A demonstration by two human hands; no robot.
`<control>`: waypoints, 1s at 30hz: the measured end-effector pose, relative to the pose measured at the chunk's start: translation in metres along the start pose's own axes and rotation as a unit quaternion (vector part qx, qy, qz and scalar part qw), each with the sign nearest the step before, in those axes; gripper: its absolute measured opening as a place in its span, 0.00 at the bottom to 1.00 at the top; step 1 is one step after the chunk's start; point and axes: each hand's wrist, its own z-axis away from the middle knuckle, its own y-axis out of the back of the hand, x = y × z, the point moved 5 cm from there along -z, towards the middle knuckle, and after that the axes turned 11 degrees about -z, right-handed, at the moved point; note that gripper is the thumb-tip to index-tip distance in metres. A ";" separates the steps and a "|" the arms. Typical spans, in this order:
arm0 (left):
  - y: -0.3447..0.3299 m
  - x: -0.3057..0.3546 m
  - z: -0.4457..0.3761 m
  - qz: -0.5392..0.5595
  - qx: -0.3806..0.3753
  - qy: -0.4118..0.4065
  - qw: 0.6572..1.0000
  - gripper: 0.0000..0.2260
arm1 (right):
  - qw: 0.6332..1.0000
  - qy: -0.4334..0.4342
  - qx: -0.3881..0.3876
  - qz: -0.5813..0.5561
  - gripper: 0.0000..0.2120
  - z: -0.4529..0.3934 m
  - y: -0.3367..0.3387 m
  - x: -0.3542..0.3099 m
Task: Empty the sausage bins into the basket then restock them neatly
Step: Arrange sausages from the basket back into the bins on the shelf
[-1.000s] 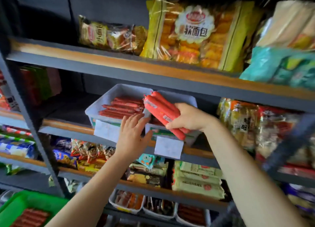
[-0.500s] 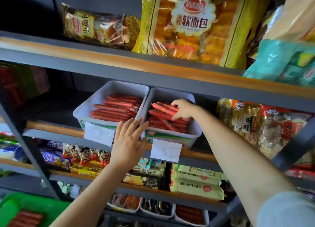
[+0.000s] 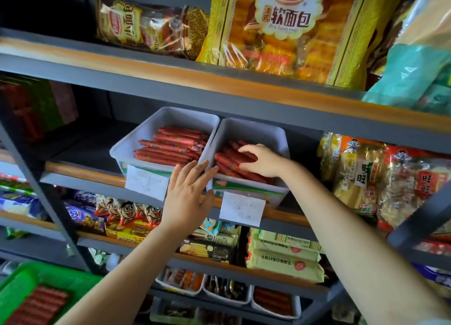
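Note:
Two white bins stand side by side on the middle shelf. The left bin (image 3: 127, 145) holds red sausages (image 3: 170, 146) laid in neat rows. In the right bin (image 3: 256, 127) lie more red sausages (image 3: 228, 165). My right hand (image 3: 263, 162) is inside this bin, on top of the pile, with fingers and thumb curled around a few sausages. My left hand (image 3: 188, 193) has straight fingers that touch the front rims where the two bins meet. The green basket (image 3: 14, 283) at the bottom left has several sausages (image 3: 41, 305) in it.
Paper price tags (image 3: 146, 182) hang under each bin. Bread bags (image 3: 280, 29) fill the shelf above, rice cracker packs (image 3: 366, 176) sit to the right, and snack packs (image 3: 122, 212) lie below. Small bins (image 3: 227, 295) stand on the lowest shelf.
My right hand carried a bundle of sausages from in front of the shelf down into the right bin and now lies low on the pile. My left hand stayed at the bins' front.

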 end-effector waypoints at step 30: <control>-0.062 -0.485 0.514 0.060 -0.250 0.670 0.696 0.28 | 0.919 -0.052 -0.356 -0.160 0.05 -0.108 -0.729 -0.277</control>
